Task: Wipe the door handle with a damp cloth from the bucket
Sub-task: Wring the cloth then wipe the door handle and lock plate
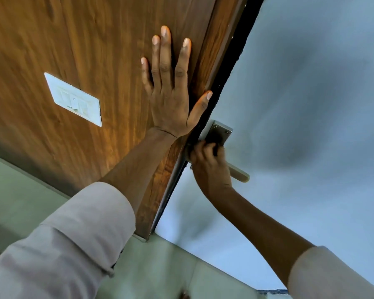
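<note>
The metal door handle has a backplate screwed to the grey-blue door, and its lever points down to the right. My right hand is curled over the lower part of the backplate, where the lever begins. Its fingers press a small dark wad that looks like the cloth against the metal; most of the wad is hidden under them. My left hand lies flat with fingers spread on the brown wooden panel, and its thumb reaches the panel's edge. The bucket is out of view.
A white switch plate sits on the wooden panel left of my left hand. A black strip runs along the gap between panel and door. Pale green flooring shows below, between my light-sleeved forearms.
</note>
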